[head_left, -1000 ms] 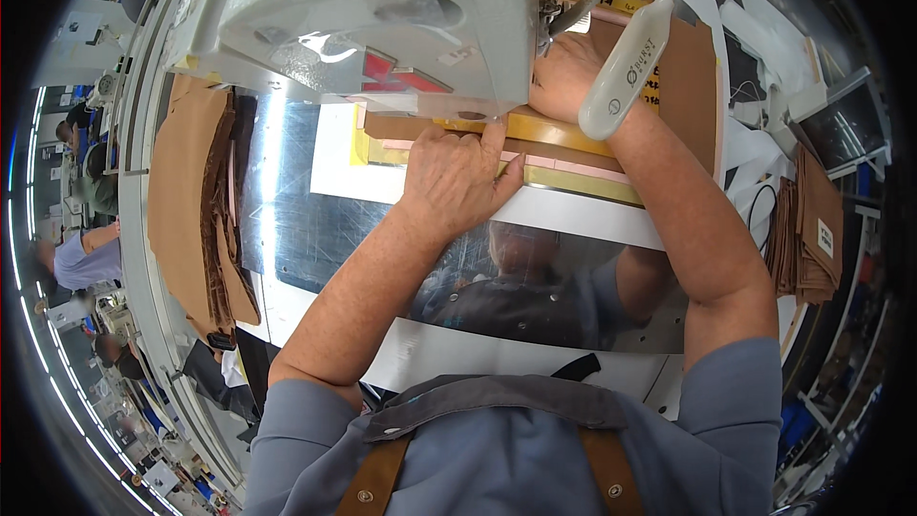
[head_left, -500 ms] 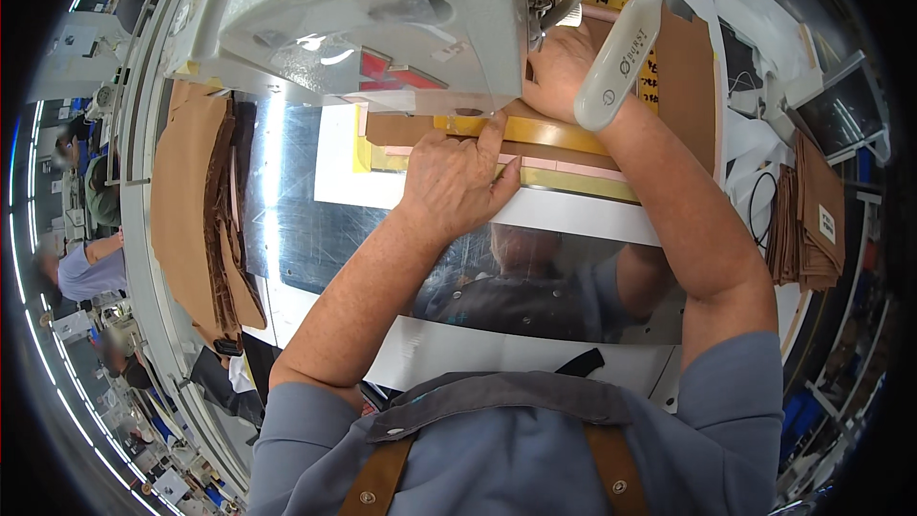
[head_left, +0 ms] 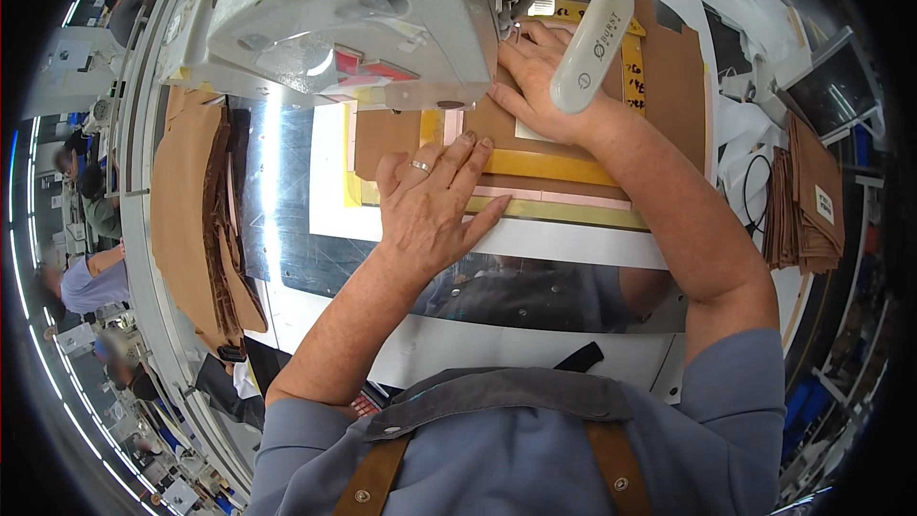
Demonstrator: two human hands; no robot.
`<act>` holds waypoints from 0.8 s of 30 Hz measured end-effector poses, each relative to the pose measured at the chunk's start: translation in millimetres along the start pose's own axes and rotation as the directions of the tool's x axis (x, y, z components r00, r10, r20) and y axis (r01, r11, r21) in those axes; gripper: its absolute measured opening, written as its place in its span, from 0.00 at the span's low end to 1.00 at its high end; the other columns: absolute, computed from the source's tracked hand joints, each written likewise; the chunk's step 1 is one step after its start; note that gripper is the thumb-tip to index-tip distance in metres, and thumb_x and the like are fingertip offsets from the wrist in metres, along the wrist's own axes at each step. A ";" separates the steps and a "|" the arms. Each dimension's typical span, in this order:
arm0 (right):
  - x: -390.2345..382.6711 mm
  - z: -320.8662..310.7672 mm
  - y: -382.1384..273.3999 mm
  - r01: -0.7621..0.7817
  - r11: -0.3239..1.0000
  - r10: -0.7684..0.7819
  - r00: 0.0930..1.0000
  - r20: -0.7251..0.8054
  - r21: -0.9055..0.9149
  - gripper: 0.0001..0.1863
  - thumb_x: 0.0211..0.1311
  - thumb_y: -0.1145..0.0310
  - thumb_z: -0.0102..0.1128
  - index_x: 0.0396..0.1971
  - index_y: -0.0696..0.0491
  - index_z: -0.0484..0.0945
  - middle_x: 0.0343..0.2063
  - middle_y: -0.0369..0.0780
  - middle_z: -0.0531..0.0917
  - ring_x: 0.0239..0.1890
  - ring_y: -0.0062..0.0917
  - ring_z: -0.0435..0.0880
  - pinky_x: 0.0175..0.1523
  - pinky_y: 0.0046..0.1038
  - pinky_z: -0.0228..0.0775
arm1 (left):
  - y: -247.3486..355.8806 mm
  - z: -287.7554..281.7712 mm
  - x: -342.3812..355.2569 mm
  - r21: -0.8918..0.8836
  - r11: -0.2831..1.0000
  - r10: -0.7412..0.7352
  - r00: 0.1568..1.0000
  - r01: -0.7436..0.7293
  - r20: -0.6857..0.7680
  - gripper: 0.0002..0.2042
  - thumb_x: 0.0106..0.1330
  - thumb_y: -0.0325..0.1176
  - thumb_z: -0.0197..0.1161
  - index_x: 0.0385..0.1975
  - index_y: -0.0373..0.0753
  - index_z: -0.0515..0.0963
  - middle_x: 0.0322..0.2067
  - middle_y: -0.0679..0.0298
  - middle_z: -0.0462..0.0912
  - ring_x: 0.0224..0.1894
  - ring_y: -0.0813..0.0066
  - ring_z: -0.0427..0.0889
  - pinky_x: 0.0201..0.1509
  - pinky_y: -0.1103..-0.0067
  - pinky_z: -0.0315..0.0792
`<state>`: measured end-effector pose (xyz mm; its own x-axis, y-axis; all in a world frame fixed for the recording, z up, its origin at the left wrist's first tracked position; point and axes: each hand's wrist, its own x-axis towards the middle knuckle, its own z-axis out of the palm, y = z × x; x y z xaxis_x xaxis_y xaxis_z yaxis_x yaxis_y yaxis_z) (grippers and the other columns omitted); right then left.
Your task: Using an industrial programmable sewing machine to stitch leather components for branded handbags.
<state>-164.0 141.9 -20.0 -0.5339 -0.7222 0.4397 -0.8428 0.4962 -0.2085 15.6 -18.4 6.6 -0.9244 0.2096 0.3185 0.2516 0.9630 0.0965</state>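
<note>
Brown panel [head_left: 676, 115] partly beneath sewing machine [head_left: 430, 38] | likely light, bendy; grip edges | left hand [head_left: 425, 205], right hand [head_left: 544, 86] apart, unclamped

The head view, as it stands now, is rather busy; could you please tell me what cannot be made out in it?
All in the head view:
- Part of the brown panel: hidden by the machine head.
- Part of the yellow frame: covered by the left hand.
- Part of the right hand: behind the white hanging device.
- Background workers' handiwork: too small.
</note>
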 end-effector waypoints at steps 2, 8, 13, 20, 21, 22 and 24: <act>-2.6 -4.9 -2.9 0.001 1.000 -0.001 1.000 0.027 0.021 0.18 0.68 0.54 0.61 0.44 0.55 0.81 0.48 0.45 0.83 0.58 0.40 0.78 0.66 0.44 0.61 | 2.6 -2.8 -6.2 -0.001 1.000 -0.030 0.998 0.030 0.058 0.29 0.61 0.52 0.72 0.61 0.46 0.82 0.60 0.67 0.84 0.50 0.73 0.78 0.63 0.67 0.55; -13.3 -3.8 -9.8 0.005 0.991 -0.010 0.999 0.043 0.131 0.18 0.67 0.59 0.64 0.49 0.58 0.81 0.53 0.44 0.82 0.60 0.40 0.77 0.67 0.43 0.68 | 10.1 -12.1 -20.2 0.022 0.999 -0.045 0.993 0.043 0.112 0.32 0.61 0.52 0.71 0.65 0.49 0.79 0.61 0.70 0.83 0.48 0.73 0.75 0.62 0.69 0.55; -25.2 -5.5 -18.4 -0.008 0.991 0.004 1.000 0.028 0.136 0.20 0.68 0.60 0.64 0.52 0.58 0.80 0.56 0.43 0.81 0.62 0.39 0.77 0.69 0.41 0.69 | 13.2 -12.6 -33.7 0.030 0.999 -0.039 0.992 0.036 0.116 0.33 0.60 0.51 0.71 0.67 0.50 0.78 0.61 0.71 0.83 0.48 0.74 0.75 0.61 0.69 0.56; -37.0 -7.9 -30.3 -0.036 0.985 0.018 0.994 0.107 0.166 0.22 0.67 0.61 0.65 0.57 0.57 0.79 0.57 0.42 0.80 0.62 0.37 0.77 0.66 0.38 0.73 | 17.8 -16.0 -50.0 0.018 1.000 -0.014 0.992 0.012 0.123 0.35 0.57 0.50 0.72 0.67 0.47 0.78 0.61 0.69 0.84 0.46 0.75 0.75 0.59 0.70 0.56; -38.8 -8.6 -33.2 -0.044 0.983 0.024 0.993 0.112 0.176 0.23 0.67 0.61 0.65 0.58 0.57 0.79 0.57 0.41 0.80 0.61 0.36 0.77 0.65 0.37 0.73 | 19.1 -17.0 -51.9 0.017 1.000 -0.013 0.992 0.011 0.124 0.35 0.57 0.50 0.72 0.67 0.47 0.78 0.61 0.69 0.84 0.46 0.75 0.75 0.59 0.70 0.56; -39.8 -11.2 -36.4 -0.046 0.983 0.026 0.993 0.113 0.176 0.23 0.67 0.61 0.65 0.58 0.57 0.79 0.57 0.41 0.80 0.61 0.36 0.77 0.65 0.37 0.73 | 20.5 -18.2 -53.8 0.021 1.000 -0.012 0.992 0.010 0.128 0.35 0.57 0.50 0.72 0.67 0.47 0.78 0.61 0.69 0.84 0.45 0.75 0.75 0.58 0.71 0.57; -40.2 -18.5 -42.8 -0.099 0.973 0.058 0.979 0.193 0.209 0.25 0.67 0.61 0.65 0.60 0.57 0.78 0.58 0.41 0.79 0.62 0.35 0.77 0.64 0.36 0.74 | 22.6 -20.6 -57.6 0.027 1.000 -0.012 0.991 0.008 0.132 0.35 0.57 0.50 0.72 0.67 0.47 0.78 0.61 0.69 0.84 0.45 0.75 0.75 0.58 0.71 0.58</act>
<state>-105.2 158.6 -12.5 -0.5850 -0.7717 0.2497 -0.7813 0.4536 -0.4287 80.4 -12.2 9.8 -0.9570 0.2189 0.1904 0.2363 0.9689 0.0735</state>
